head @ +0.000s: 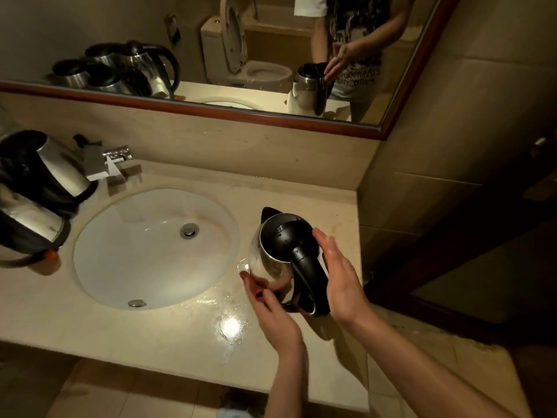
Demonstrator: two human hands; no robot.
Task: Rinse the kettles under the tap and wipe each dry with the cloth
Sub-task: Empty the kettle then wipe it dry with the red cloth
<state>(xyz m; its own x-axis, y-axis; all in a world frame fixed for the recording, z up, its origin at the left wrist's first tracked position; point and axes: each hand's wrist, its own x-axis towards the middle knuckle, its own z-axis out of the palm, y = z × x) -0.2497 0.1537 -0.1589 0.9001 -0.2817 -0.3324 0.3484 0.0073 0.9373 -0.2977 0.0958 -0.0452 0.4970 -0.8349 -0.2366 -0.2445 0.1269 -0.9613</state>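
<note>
1 kettle (278, 251) stands on the wet surface (180, 327) between the open left hand (271, 309) and right hand (340, 282); 2 kettles (36, 200) wait left of the sink (150, 248). No cloth shows.

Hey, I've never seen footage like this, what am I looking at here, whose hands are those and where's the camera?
There is no machine here. The one picture comes from a camera worn on a person's head, looking down at their own hands over a bathroom counter. A steel kettle with a black lid and handle stands on the wet counter, right of the sink. The left hand lies against its near side and the right hand is by its handle, fingers straight on both; neither plainly grips. More kettles lie stacked at the left beside the tap. The mirror above reflects the person.
</note>
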